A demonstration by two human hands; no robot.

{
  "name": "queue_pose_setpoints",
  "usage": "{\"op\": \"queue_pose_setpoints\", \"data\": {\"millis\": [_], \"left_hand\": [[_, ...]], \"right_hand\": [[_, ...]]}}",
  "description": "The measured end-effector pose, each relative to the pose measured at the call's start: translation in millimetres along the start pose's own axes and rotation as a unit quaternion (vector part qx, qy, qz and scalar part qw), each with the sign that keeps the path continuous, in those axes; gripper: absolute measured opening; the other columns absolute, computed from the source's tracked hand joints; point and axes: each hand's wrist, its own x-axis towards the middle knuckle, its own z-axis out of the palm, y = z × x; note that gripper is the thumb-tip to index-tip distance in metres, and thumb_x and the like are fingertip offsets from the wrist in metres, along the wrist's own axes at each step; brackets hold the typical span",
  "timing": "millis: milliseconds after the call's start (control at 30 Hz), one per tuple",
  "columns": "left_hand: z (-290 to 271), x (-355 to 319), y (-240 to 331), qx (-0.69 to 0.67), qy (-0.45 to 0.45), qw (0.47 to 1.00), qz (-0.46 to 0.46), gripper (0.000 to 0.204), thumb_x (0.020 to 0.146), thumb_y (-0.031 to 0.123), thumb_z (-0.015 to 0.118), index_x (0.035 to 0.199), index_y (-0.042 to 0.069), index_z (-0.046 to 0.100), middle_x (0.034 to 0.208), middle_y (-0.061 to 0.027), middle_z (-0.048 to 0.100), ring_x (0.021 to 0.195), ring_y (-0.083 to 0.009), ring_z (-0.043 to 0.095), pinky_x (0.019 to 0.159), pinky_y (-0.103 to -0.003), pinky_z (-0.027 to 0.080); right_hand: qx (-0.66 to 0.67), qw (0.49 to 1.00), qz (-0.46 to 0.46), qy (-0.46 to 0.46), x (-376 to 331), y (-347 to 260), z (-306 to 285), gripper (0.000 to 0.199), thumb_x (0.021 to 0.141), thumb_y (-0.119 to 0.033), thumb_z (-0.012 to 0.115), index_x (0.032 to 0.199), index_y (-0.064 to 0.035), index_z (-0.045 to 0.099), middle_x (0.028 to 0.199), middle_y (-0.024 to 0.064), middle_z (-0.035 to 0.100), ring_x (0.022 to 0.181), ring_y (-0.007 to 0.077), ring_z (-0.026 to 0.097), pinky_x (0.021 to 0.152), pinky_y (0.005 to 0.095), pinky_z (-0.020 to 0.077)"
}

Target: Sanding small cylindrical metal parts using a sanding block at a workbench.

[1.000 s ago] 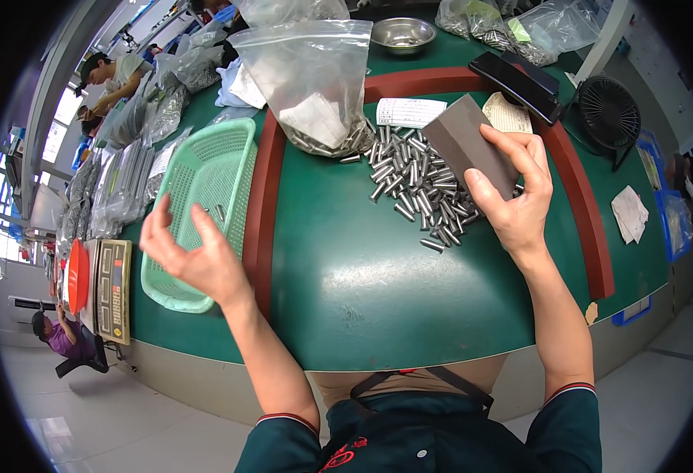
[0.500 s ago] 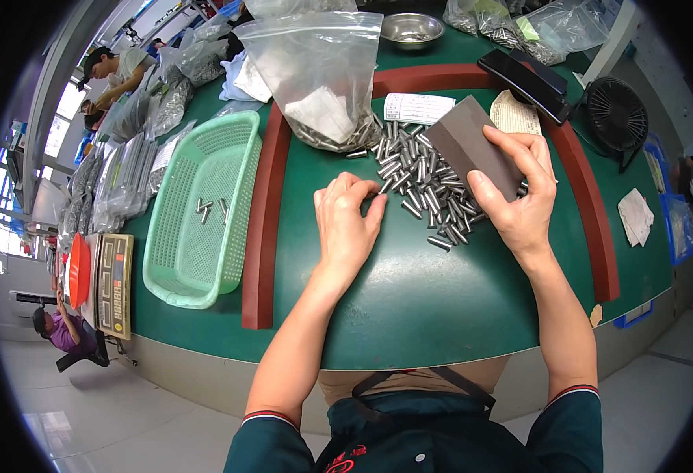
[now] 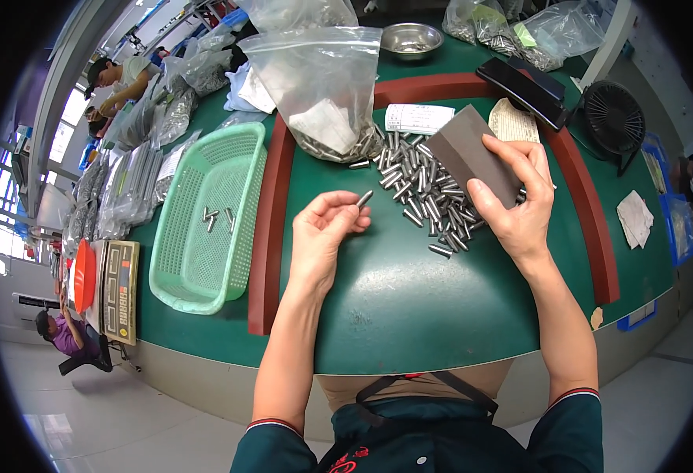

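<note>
Head view: left hand (image 3: 324, 236), half a second ago down on the heap of metal pins (image 3: 425, 193), now lifted clear, pinching one pin (image 3: 364, 198) for checking, right hand (image 3: 516, 209) clamped round grey block (image 3: 472, 154) above the counter (image 3: 409, 299).

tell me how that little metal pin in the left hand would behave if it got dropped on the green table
The metal pin is a short, smooth cylinder, so it would likely roll on the flat green table. It looks solid and stiff, probably heavy for its size. Its shiny surface may be slippery in the left hand's fingertip grip.
</note>
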Motion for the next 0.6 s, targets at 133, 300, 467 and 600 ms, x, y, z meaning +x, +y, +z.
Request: {"op": "queue_pose_setpoints", "data": {"millis": [133,300,467,600], "left_hand": [[-14.3,-1.0,-4.3,-0.21,-0.052,0.97,-0.115,0.021,0.094,0.009,0.062,0.112,-0.002,0.059,0.098,-0.0151,0.068,0.085,-0.0188,0.067,0.082,-0.03,0.057],[-17.2,-0.1,-7.3,-0.249,-0.066,0.959,-0.121,0.023,0.094,0.01,0.061,0.113,-0.002,0.058,0.099,-0.0149,0.067,0.088,-0.0181,0.066,0.081,-0.029,0.057],[-19.6,1.3,-10.8,-0.291,-0.108,0.937,-0.16,0.027,0.094,0.011,0.061,0.117,-0.003,0.057,0.098,-0.0142,0.067,0.085,-0.0166,0.066,0.077,-0.027,0.058],[-14.4,-1.3,-9.6,-0.283,-0.107,0.938,-0.168,0.027,0.094,0.011,0.061,0.117,-0.004,0.058,0.096,-0.0135,0.068,0.083,-0.0159,0.067,0.076,-0.026,0.058]], "right_hand": [[-0.002,1.0,-0.003,-0.004,-0.9,-0.1,0.2,0.048,0.065,-0.018,0.079,0.11,-0.0049,0.071,0.099,0.0093,0.056,0.09,0.0211,0.057,0.077,0.0327,0.049],[-0.006,1.0,0.0,-0.007,-0.7,0.5,1.7,0.047,0.065,-0.018,0.079,0.11,-0.0048,0.07,0.099,0.0096,0.056,0.091,0.0213,0.057,0.078,0.0332,0.0486],[-0.002,1.0,-0.001,-0.008,-0.3,0.8,1.8,0.048,0.065,-0.018,0.079,0.11,-0.0049,0.07,0.099,0.0099,0.056,0.092,0.0218,0.056,0.079,0.0338,0.0484],[-0.011,1.0,-0.002,-0.016,-1.6,2.0,3.2,0.049,0.064,-0.019,0.079,0.11,-0.0055,0.07,0.1,0.0104,0.057,0.092,0.0229,0.057,0.081,0.0345,0.0478]]}}
